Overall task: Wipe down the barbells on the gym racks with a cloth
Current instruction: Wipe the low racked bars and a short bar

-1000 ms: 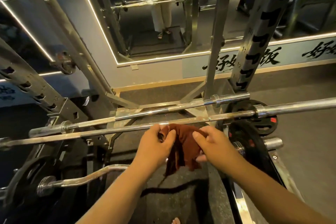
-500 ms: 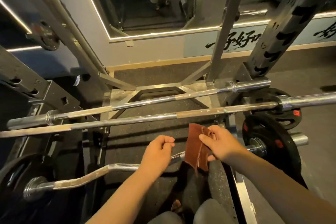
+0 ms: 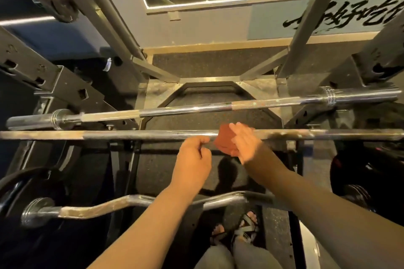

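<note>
As the right hand (image 3: 244,144) gripped the soft, light cloth (image 3: 225,140) against the near barbell (image 3: 131,135) at our 12 o'clock, we judged the bar stiff, heavy and rack-borne; the cloth should wrap its shaft. At the cloth's 9 o'clock the left hand (image 3: 193,155) curled empty. No containers seen

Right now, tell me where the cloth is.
Head view, just right of centre: the cloth is held by the right hand at the nearer straight barbell, beside the left hand.
</note>
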A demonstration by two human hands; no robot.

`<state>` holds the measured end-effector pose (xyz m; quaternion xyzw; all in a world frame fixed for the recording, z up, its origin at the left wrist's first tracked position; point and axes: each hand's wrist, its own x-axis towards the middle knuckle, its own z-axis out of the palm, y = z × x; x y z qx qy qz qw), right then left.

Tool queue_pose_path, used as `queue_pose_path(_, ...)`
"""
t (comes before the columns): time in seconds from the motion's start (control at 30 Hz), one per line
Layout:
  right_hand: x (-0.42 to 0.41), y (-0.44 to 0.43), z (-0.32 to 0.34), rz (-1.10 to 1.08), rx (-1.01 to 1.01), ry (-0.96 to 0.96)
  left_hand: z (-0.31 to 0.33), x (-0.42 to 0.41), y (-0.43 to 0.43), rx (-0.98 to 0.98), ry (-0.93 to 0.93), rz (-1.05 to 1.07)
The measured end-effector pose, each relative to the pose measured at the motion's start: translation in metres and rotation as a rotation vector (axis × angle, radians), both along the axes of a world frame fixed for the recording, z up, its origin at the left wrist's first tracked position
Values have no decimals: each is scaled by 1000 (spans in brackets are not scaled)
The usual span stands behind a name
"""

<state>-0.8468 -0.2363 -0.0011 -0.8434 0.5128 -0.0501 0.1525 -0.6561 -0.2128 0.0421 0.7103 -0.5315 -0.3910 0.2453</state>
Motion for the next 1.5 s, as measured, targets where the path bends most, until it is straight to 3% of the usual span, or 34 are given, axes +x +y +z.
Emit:
queue_pose_path(0.1,13,4,-1,-43,30,-116,-11,3,-21,-145,-110,-61)
queue_pose_path(0.2,30,-11,17,-254,55,-276,-26,6,-44,-207,-244,-127)
queue_pose_path(0.37,57,-46,0,-374,137,-16,-58,18,-74,-250,-502,-362)
queue_pose_path(0.47,62,-34,-15,-440,25,45,-67,22,-80,-268,-701,-471)
queue_pose_path(0.63,65,-6,-29,-359,-64,50,-79,20,-80,-285,-733,-430)
queue_pose_path(0.83,74,-56,-13,-347,-14,112,-84,22,-81,-380,-785,-467)
queue_pose_path(0.9,78,-55,-19,-341,-79,129,-86,22,-81,-412,-806,-467)
queue_pose_path(1.1,69,1,-47,-335,-268,-149,-83,20,-80,-352,-854,-451)
queue_pose_path(1.4,34,-48,-24,-319,-235,222,-84,21,-78,-441,-795,-409)
queue_pose_path(1.5,49,-29,-36,-444,-280,19,-85,20,-78,-427,-794,-409)
